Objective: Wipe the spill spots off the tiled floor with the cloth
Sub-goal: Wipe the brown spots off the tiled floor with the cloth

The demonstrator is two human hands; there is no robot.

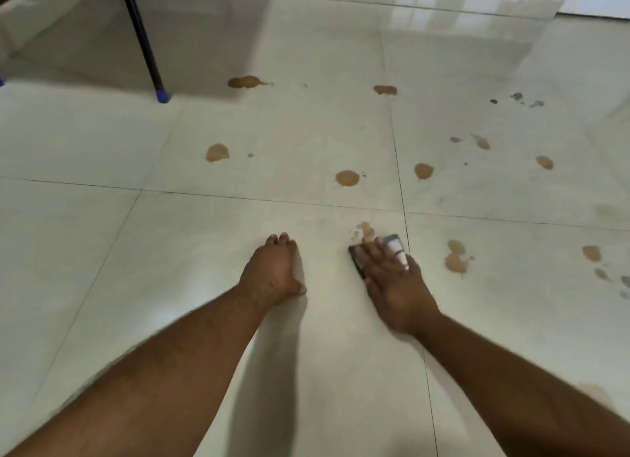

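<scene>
On the tiled floor (170, 143) beside a brown spot (366, 230), the right hand (392, 279) presses flat, fingers straight, on the cloth (392, 248), likely soft and light, best held from above; left hand (276, 269) rests open.

Left hand (272, 269) flat, fingers straight; right hand (388, 279) pressing down, fingers extended.

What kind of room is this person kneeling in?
Probably an indoor room of a home or office, though which is unclear. The glossy tiled floor has grout lines and brown spill spots, and a black furniture leg with a blue foot cap stands nearby.
</scene>
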